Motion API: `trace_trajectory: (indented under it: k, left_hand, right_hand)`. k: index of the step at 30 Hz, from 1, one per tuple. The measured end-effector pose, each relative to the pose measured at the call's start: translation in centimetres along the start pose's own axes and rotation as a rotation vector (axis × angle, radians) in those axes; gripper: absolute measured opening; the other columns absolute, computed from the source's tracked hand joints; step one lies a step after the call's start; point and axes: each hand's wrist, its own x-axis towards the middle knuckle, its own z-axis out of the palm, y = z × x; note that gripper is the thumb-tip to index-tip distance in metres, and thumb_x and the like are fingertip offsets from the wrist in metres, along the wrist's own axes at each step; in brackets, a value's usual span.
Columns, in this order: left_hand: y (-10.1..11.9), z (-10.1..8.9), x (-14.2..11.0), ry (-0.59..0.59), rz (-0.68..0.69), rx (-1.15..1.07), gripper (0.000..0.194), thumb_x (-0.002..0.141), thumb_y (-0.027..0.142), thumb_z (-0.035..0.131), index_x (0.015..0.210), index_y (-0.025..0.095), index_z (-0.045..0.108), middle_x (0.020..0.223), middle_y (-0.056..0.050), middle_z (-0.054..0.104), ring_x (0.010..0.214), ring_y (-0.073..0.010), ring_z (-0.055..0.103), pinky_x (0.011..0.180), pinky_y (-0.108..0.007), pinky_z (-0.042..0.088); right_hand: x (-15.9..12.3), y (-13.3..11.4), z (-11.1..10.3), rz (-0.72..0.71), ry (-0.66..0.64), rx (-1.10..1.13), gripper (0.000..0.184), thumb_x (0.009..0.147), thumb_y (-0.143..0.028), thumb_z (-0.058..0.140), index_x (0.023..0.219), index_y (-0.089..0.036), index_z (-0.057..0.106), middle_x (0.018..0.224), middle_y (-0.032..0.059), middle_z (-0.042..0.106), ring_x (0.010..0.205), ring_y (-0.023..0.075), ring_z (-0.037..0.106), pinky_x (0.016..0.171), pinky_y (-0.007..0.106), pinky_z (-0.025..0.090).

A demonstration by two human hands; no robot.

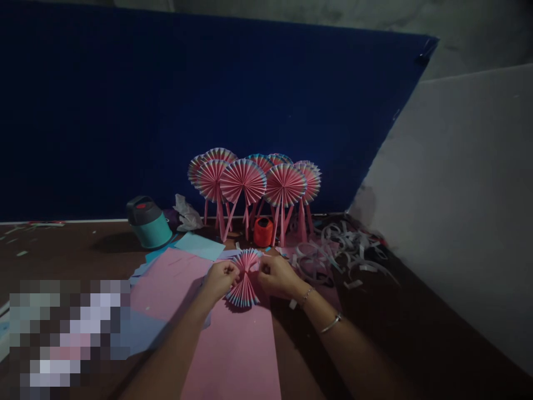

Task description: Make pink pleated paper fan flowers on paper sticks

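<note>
A pleated pink paper fan (245, 291), pinched in at its middle and spread above and below, lies on a pink sheet of paper (237, 355). At its left side is my left hand (220, 279), fingers curled into a pinch. On the other side my right hand (280, 276) is closed in a similar pinch, level with the fan's narrow waist. Whatever is between the fingers of either hand is too small to make out. Just beyond the fan stands an orange-red spool of thread (263, 233).
Several finished pink paper fans (242, 182) on legs stand behind. Paper strips (353, 244) lie heaped to the right. Coloured sheets (166, 283) and a turquoise container with a dark lid (152, 228) are at left. A blue board (187, 111) rises at the back.
</note>
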Motion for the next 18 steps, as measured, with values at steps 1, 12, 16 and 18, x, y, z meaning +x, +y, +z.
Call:
trace_trajectory:
  k: [1, 12, 16, 18]
  left_hand:
    - [-0.15, 0.02, 0.10, 0.009, 0.009, 0.006, 0.009, 0.059, 0.025, 0.054, 0.054, 0.018, 0.051, 0.048, 0.004, 0.053, 0.042, -0.0089, 0.047, 0.042, -0.020, 0.032]
    - [0.07, -0.14, 0.26, 0.032, 0.035, -0.057, 0.033, 0.066, 0.047, 0.056, 0.070, 0.015, 0.059, 0.064, -0.001, 0.060, 0.049, -0.0096, 0.049, 0.046, -0.021, 0.035]
    - [0.08, -0.36, 0.28, 0.134, 0.100, 0.039, 0.033, 0.070, 0.049, 0.056, 0.070, 0.017, 0.059, 0.069, -0.002, 0.063, 0.058, -0.0125, 0.053, 0.055, -0.024, 0.040]
    - [-0.07, -0.29, 0.29, 0.151, 0.165, 0.173, 0.032, 0.069, 0.049, 0.059, 0.065, 0.018, 0.061, 0.067, -0.002, 0.064, 0.064, -0.0152, 0.056, 0.062, -0.026, 0.042]
  right_hand:
    - [0.01, 0.04, 0.07, 0.010, 0.000, -0.003, 0.008, 0.066, -0.014, 0.054, 0.058, -0.017, 0.055, 0.053, -0.0036, 0.049, 0.053, 0.0088, 0.037, 0.049, 0.023, 0.019]
    - [0.21, 0.33, 0.43, 0.056, 0.038, 0.159, 0.011, 0.071, -0.018, 0.055, 0.061, -0.016, 0.059, 0.056, -0.0031, 0.052, 0.053, 0.0090, 0.042, 0.049, 0.020, 0.026]
    - [0.23, 0.24, 0.28, 0.064, -0.005, 0.155, 0.013, 0.073, -0.023, 0.058, 0.064, -0.016, 0.063, 0.058, -0.0018, 0.056, 0.055, 0.0102, 0.044, 0.049, 0.020, 0.027]
    - [0.23, 0.20, 0.08, 0.062, -0.022, 0.121, 0.011, 0.072, -0.023, 0.059, 0.065, -0.017, 0.065, 0.058, -0.0015, 0.057, 0.056, 0.0108, 0.046, 0.050, 0.020, 0.028]
